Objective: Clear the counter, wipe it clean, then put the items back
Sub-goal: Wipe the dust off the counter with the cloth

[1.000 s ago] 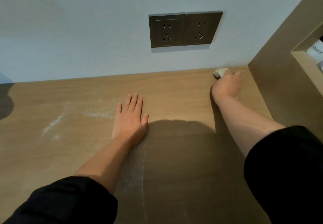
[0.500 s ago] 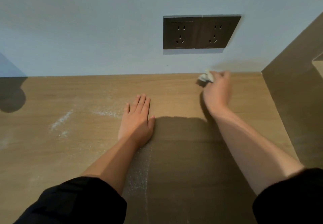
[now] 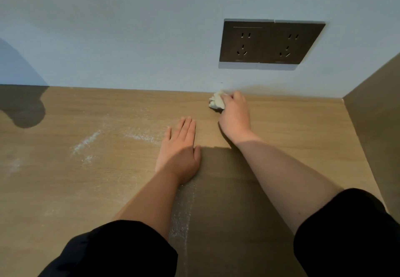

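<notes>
The wooden counter point(image 3: 292, 147) fills the lower view, with white dust streaks point(image 3: 86, 142) left of centre and a dusty band point(image 3: 181, 212) by my left forearm. My left hand point(image 3: 180, 149) lies flat on the counter, fingers straight and together. My right hand point(image 3: 234, 116) grips a small crumpled pale cloth point(image 3: 216, 102) and presses it on the counter close to the back wall. Most of the cloth is hidden under my fingers.
A dark double power socket point(image 3: 268, 42) sits on the pale wall above my right hand. A brown side panel point(image 3: 376, 125) closes the counter on the right. A dark shadow point(image 3: 23, 108) falls at the far left.
My right hand has slid the cloth leftward along the back edge, away from the right corner. My left hand has stayed flat in place. The view has shifted left.
</notes>
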A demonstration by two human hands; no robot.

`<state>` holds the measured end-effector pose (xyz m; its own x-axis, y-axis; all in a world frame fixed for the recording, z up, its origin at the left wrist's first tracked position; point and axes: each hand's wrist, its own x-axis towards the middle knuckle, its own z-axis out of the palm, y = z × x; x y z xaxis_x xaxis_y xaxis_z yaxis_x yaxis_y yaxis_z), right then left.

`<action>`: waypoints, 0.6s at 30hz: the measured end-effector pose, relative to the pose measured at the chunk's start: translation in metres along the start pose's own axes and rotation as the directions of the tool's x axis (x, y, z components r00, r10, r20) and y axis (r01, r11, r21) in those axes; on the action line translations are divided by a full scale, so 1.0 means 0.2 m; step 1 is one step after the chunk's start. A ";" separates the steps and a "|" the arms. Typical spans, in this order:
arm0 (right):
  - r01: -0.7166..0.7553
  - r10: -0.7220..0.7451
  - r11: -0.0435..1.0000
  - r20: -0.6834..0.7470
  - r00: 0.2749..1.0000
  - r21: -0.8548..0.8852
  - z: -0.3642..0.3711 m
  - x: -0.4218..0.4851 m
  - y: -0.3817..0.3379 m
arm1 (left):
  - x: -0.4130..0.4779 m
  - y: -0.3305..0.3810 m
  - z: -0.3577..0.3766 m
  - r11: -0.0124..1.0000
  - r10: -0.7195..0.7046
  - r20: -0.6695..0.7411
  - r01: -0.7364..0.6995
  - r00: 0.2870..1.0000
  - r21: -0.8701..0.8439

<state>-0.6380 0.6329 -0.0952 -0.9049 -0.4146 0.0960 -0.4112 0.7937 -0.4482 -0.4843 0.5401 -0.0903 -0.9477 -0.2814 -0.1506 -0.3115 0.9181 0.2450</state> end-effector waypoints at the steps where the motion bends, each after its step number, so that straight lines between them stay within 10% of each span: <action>1: 0.035 -0.036 0.999 0.028 0.999 0.017 0.01 0.00 -0.03 | 0.00 0.01 0.00 1.000 0.000 0.007 0.000 1.000 0.002; 5: 0.096 -0.130 0.981 0.203 0.971 0.168 0.00 -0.01 -0.14 | 0.00 -0.03 -0.06 0.999 0.003 0.022 -0.002 1.000 -0.048; 8: -0.015 0.016 0.969 -0.004 1.000 0.247 -0.10 -0.05 -0.05 | -0.09 -0.16 -0.13 0.997 -0.034 0.014 0.035 0.999 -0.072; 11: -0.168 0.183 0.980 -0.160 0.970 0.102 -0.14 -0.11 0.07 | -0.23 -0.32 -0.12 0.998 -0.061 0.043 0.061 0.997 0.004; 18: -0.065 0.061 0.992 -0.039 0.997 -0.105 -0.01 -0.04 -0.11 | -0.33 -0.46 -0.03 0.999 -0.027 -0.029 0.028 0.999 0.016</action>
<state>-0.6229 0.6203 -0.0844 -0.9319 -0.3477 0.1033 -0.3610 0.8612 -0.3579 -0.3947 0.4730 -0.0965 -0.9405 -0.3142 -0.1293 -0.3365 0.9143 0.2255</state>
